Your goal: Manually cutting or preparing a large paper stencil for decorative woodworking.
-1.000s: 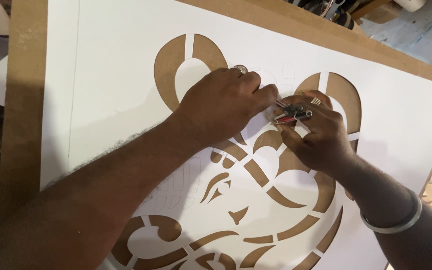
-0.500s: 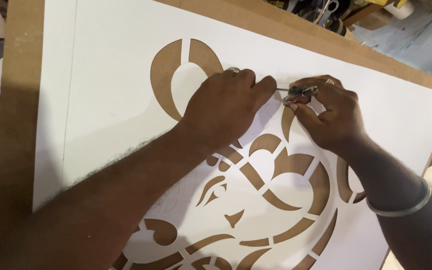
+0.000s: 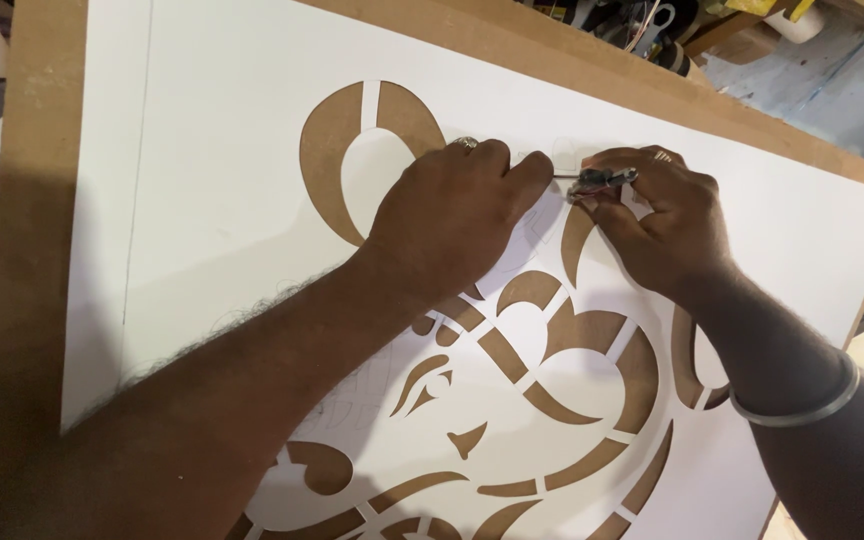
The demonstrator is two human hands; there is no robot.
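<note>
the thin craft knife (image 3: 597, 180) lies low over the white stencil sheet (image 3: 232, 200), near the top of its cut-out face design. our right hand (image 3: 657, 225) pinches its handle; we judge it light, stiff and sharp-tipped, best gripped close to the blade. our left hand (image 3: 452, 215) presses flat, knuckles bent, steadying the flimsy, tearable sheet on the brown board (image 3: 27, 200).

Single head-worn view, looking steeply down from above and close in. Left hand (image 3: 452, 215) and right hand (image 3: 657, 225) sit just above frame centre, forearms entering from lower left and lower right. White cut-out sheet (image 3: 222, 180) on a brown board (image 3: 32, 250) fills most of the frame, tilted so its top edge runs down toward the right. Cluttered background only in the upper right corner. No second view.
</note>
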